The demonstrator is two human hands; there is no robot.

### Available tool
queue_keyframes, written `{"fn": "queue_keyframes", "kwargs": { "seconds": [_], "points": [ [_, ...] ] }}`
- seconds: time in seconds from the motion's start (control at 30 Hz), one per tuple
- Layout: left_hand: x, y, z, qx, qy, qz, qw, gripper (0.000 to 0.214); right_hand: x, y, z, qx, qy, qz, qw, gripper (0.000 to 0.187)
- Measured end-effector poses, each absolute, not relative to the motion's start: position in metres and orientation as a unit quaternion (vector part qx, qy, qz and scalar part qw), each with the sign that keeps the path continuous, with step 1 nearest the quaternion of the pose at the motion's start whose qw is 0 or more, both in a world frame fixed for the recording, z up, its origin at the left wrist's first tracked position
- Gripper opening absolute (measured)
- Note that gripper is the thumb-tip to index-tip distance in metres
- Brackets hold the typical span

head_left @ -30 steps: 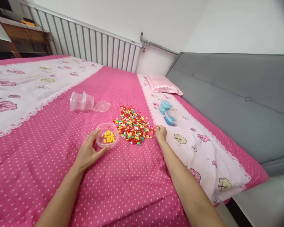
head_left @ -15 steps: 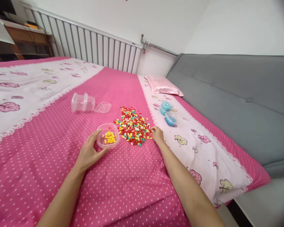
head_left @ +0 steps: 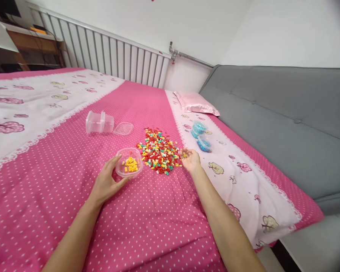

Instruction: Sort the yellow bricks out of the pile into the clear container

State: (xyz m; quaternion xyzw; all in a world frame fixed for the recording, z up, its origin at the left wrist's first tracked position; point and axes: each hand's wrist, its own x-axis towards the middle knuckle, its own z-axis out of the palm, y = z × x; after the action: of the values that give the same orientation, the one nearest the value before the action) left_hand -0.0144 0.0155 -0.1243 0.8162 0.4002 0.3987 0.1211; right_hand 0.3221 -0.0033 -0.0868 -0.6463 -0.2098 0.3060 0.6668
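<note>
My left hand (head_left: 108,182) is closed around the near left side of a clear plastic container (head_left: 119,173), thumb at the front and fingers on the rim. Inside it lie several yellow building bricks (head_left: 131,164). Just right of the container spreads a heap of small mixed bricks (head_left: 161,152) in red, yellow, white, green and orange. At the heap's right edge my right hand (head_left: 190,160) is turned palm up with fingers curled, holding small yellow bricks (head_left: 184,155) on its fingers. Their exact number is too small to make out.
Beyond the left hand, clear tubs (head_left: 96,122) lie on their side beside a clear lid (head_left: 123,128). Lidded containers of blue pieces (head_left: 204,143) stand right of the heap. A pink pillow (head_left: 195,102) lies farther back, against the grey headboard (head_left: 272,109).
My right hand has rolled from palm down to palm up at the heap's edge, bringing the yellow bricks in its fingers into sight. My left hand and the container stay in place.
</note>
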Motion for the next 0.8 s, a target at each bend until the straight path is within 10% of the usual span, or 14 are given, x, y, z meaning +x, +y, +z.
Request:
{"fn": "queue_keyframes", "kwargs": {
  "seconds": [0.5, 0.8],
  "points": [
    [-0.013, 0.013, -0.120, 0.815, 0.406, 0.393, 0.126, 0.072, 0.341, -0.018, -0.106, -0.869, -0.327, 0.133, 0.348, 0.017],
    [-0.013, 0.013, -0.119, 0.813, 0.412, 0.393, 0.126, 0.073, 0.333, -0.014, -0.116, -0.848, -0.373, 0.109, 0.361, 0.014]
  ]
}}
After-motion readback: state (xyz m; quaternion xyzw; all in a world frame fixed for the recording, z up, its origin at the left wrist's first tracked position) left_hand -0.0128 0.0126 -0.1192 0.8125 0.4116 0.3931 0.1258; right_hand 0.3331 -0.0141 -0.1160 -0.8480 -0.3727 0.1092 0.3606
